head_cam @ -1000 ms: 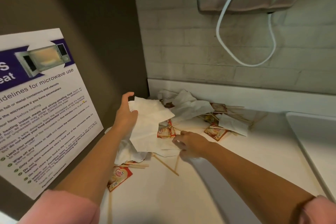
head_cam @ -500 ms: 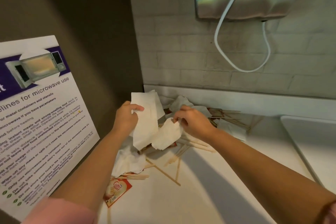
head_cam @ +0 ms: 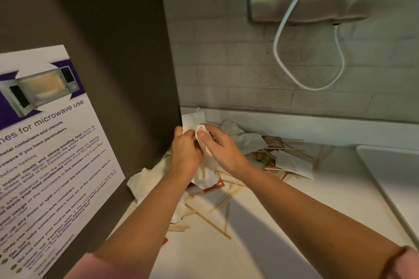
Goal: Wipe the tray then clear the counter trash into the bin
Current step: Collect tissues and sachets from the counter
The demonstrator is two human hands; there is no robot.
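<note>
Both hands, left hand (head_cam: 186,154) and right hand (head_cam: 223,150), clutch paper napkins (head_cam: 205,162); stir sticks (head_cam: 213,224) and sachets (head_cam: 271,142) at three o'clock remain uncleared.

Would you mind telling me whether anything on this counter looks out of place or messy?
Yes: crumpled napkins, wooden stir sticks and torn sachets lie scattered across the white counter by the wall. Both the left hand and right hand grip white napkin.

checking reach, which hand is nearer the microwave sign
Left. The left hand is beside the dark panel bearing the microwave sign; the right hand is farther right.
</note>
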